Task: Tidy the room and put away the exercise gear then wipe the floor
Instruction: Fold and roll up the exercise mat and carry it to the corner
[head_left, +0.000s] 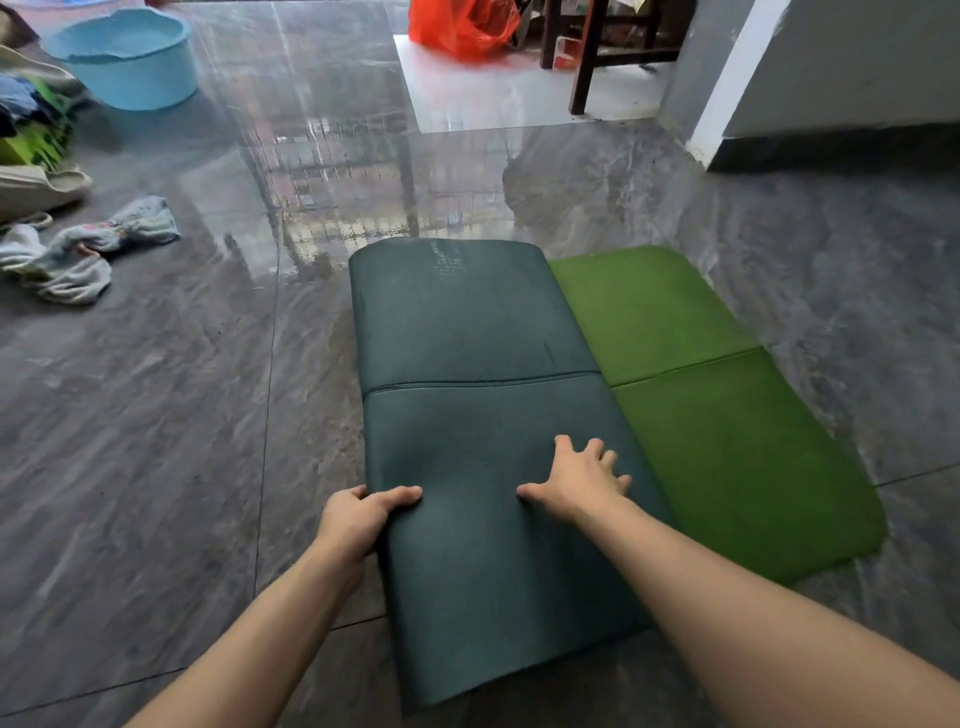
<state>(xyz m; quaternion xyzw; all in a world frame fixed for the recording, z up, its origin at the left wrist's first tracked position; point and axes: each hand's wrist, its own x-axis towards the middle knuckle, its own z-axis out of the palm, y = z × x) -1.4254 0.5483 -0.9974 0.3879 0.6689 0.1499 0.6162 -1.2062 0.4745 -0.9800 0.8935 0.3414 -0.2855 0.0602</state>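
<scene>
Glossy grey floor tiles (156, 415) fill nearly the whole view, shiny enough to mirror a window grid just beyond the far end of the exercise mat (467, 322), which serves as the landmark for everything else. That mat lies on the floor straight ahead of the person, its dark teal side folded over lengthwise so that a bright green strip of its other face (727, 441) shows along its right side. 1 crease runs across both halves about midway.

Folding the mat looks to be the step in hand, so the putting-away of gear is under way and the floor wipe not yet begun. The left hand (363, 514) grips the mat's left edge near its close end, thumb on top and fingers curled under the rim. The right hand (582, 478) lies flat on the teal face just right of the left one, fingers spread and pressing down. My guess is that the next move calls for pulling the teal flap further over the green strip or doubling the mat along its crease, keeping edges aligned so it packs flat.

Far left of the mat lies a crumpled pale cloth (88, 249), with a heap of bags and clothes (36, 135) beyond it. Far beyond the mat's left corner stands a light blue basin (124, 62). Beyond its far end sit an orange plastic bag (462, 26) and dark wooden chair legs (582, 67); a grey wall (841, 67) rises to the far right.
</scene>
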